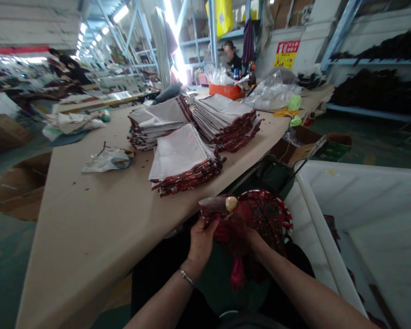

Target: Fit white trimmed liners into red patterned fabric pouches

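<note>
My left hand (202,240), with a bracelet at the wrist, pinches the edge of a dark red patterned fabric piece (222,230) just off the table's near edge. A grey tapered shape with a rounded tan knob (230,204) lies along the top of this fabric; I cannot tell what it is. On the right, my right hand (252,240) is at the same red cloth, its fingers smeared and partly hidden. More patterned fabric (269,214) with a red and white edge hangs behind it. Beyond my hands, a stack of white-backed pieces (183,155) with red patterned edges lies on the table.
Two further stacks, one left (160,116) and one right (222,114), sit behind on the tan table (99,228). A crumpled white cloth (108,160) lies to the left. A large white bin (315,228) stands at my right. A person (234,59) is at the far end.
</note>
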`<state>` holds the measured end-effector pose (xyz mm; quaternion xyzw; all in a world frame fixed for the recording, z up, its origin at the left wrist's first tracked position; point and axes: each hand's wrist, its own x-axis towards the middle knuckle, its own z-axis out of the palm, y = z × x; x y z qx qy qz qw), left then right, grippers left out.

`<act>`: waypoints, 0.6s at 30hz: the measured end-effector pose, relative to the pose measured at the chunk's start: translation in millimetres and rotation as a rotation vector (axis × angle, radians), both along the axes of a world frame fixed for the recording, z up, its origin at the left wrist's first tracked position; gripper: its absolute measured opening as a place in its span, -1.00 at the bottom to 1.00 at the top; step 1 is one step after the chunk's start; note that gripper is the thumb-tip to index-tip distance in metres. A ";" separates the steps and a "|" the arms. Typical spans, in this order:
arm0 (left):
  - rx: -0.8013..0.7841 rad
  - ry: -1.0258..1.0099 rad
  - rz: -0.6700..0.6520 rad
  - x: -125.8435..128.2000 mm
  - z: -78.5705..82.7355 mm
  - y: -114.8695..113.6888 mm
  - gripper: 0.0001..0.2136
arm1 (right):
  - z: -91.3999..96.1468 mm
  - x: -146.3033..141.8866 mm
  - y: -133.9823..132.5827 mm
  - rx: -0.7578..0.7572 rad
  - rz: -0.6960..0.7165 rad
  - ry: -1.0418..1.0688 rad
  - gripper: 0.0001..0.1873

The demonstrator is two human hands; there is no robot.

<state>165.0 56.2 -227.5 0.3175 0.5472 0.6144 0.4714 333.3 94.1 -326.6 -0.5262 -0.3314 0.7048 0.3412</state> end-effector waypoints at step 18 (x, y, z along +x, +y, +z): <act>0.513 0.457 0.215 -89.6 150.2 28.8 -0.72 | 259.0 34.4 64.9 0.576 -0.134 0.252 -0.76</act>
